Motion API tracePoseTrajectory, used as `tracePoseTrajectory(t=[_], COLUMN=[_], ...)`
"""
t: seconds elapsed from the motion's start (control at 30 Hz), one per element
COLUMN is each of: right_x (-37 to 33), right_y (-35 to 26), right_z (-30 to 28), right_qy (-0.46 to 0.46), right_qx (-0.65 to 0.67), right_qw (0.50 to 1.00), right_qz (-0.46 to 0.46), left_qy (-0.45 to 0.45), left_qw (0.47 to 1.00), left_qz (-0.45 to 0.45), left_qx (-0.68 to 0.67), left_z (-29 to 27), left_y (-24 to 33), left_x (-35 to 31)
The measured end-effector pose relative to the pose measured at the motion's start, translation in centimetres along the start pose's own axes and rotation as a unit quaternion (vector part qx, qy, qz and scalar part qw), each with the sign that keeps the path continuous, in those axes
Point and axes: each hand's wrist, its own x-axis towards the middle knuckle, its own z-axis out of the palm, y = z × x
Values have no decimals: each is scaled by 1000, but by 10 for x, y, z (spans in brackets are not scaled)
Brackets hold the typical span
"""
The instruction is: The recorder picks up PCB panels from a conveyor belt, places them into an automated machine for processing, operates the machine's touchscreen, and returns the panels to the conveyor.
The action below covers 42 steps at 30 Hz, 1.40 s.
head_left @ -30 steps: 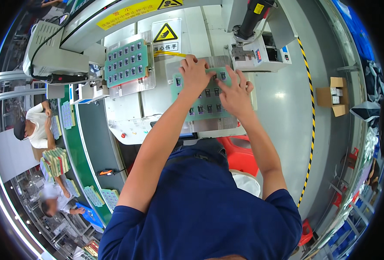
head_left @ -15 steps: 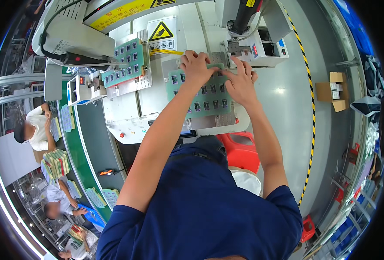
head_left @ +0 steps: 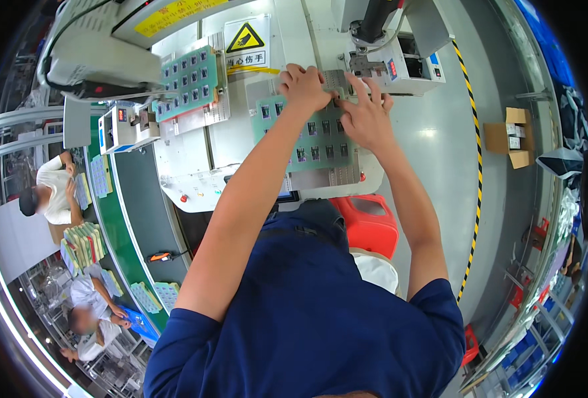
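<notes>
We've got the green tray (head_left: 322, 140) under the fingers of our left hand (head_left: 304, 90) (curled) and right hand (head_left: 368, 119) (spread), can't tell if pinching; visible slots (head_left: 329, 151) filled, any remainder hidden, second tray (head_left: 211, 65) left of the fingers looks full.

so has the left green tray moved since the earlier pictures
No: against the warning sign, the left green tray keeps its place, left of it and slightly lower.

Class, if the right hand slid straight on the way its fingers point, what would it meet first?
Probably the grey metal bracket at the white box, just beyond the right hand, though their relative heights are unclear here.
</notes>
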Motion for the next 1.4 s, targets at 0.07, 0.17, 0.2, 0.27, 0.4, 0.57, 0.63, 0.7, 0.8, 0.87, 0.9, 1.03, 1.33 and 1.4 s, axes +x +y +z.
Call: tracePoseTrajectory(t=[0.07,0.17,0.2,0.27,0.4,0.57,0.63,0.7,0.8,0.87,0.9,1.03,1.33,1.4], right_x=[1,0,1,-2,-13,-23,-22,-23,-30,-39,-46,-60,-68,-66], right_y=[-1,1,3,11,23,15,12,12,14,11,7,2,-1,1], right_z=[3,5,4,5,6,11,8,2,-10,-14,-13,-12,-9,-7], right_qy=[-9,-11,-17,-23,27,18,30,26,7,-8,-19,-13,-3,3], right_qx=[-6,-10,-3,2,92,81,90,93,99,102,107,114,120,120], right_qw=[1000,1000,1000,1000,993,994,994,994,994,994,994,993,992,992], right_qz=[-3,-6,-4,-1,65,75,54,54,39,27,26,42,44,38], left_qy=[-2,-28,7,42,86,57,80,103,93,65,65,19,26,66], left_qw=[1000,999,999,997,993,995,993,989,979,959,959,944,959,962], left_qz=[2,-17,-4,12,41,61,80,100,180,275,276,321,282,263], left_qx=[4,-2,-33,-65,-65,-48,-43,-38,4,21,21,72,22,-24], left_z=[3,5,5,4,-6,-14,-8,-8,-14,-14,-11,-3,-1,-2], left_y=[-1,-3,-5,-12,-25,-8,-9,-8,-12,-16,-17,-19,-23,-26], left_x=[-1,-3,-5,-8,-17,-26,-28,-31,-57,-77,-82,-88,-71,-71])
